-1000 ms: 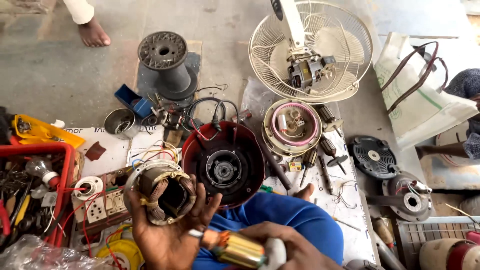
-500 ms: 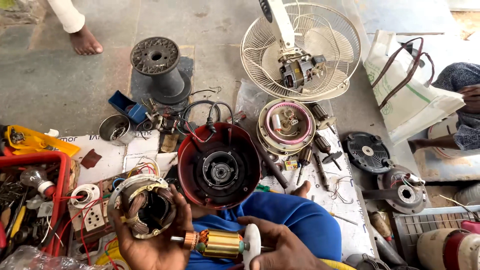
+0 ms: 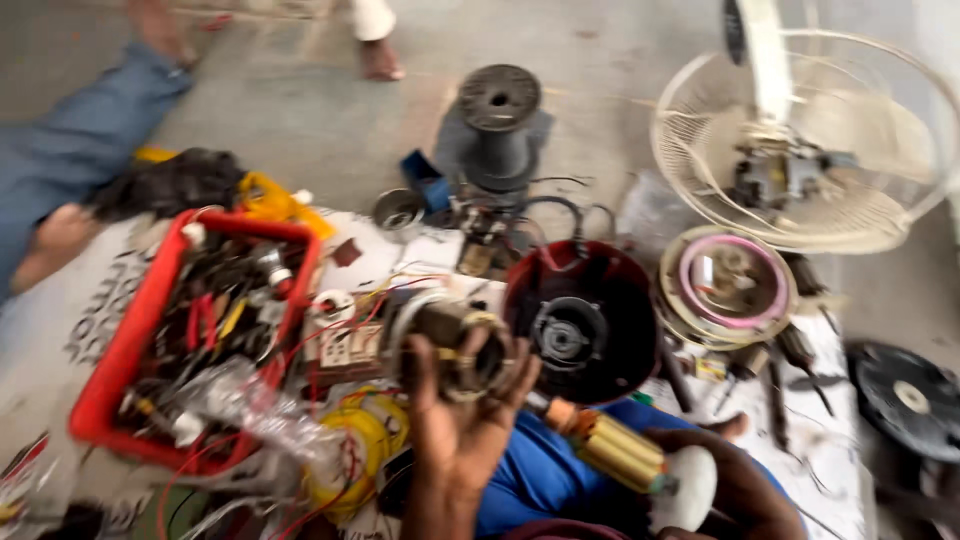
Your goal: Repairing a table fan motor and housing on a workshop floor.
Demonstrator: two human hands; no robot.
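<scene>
A white printed sheet (image 3: pixel 90 310) with black lettering lies on the floor under a red plastic basket (image 3: pixel 120 360). The left hand (image 3: pixel 460 420) grips a round copper-wound motor stator (image 3: pixel 450 340), its opening facing the camera. The right hand (image 3: pixel 730 490) clasps a brass-coloured cylindrical rotor (image 3: pixel 615 450), its long axis pointing up-left toward a red round motor housing (image 3: pixel 580 320).

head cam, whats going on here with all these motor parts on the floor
A person sits on the floor among fan and motor parts. The left hand holds up a round motor winding with wires trailing from it. The right hand holds a brass-coloured rotor with a white end piece. In front lie a red motor housing, a red tray of tools, a dark wire spool and a fan cage.
</scene>
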